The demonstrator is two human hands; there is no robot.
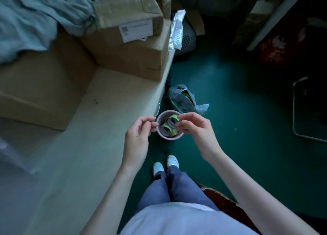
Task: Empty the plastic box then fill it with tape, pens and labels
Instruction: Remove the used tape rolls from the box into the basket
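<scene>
— While both hands were up at the box, what was each one doing?
— The left hand (139, 128) pinched the rim of the box (163, 135) on its left side, fingers curled. The right hand (192, 126) was on the opposite side, its fingers curled over the right rim; whether it gripped the rim or one of the rolls, I couldn't tell.
— And the box itself?
— Round, pale pink, held in the air just off the table's edge, above the green floor (230, 110). Inside lay a few tape rolls (168, 128), yellow-green with grey cores.
— What was around it?
— To the left was a beige table (99, 128) with stacked cartons (131, 40) at its far end; the top one bore a white label (136, 30). Light blue cloth (35, 18) was heaped behind them. On the floor just beyond the box sat a plastic bag (184, 100). Below were the person's white shoes (165, 164) and blue trousers.
</scene>
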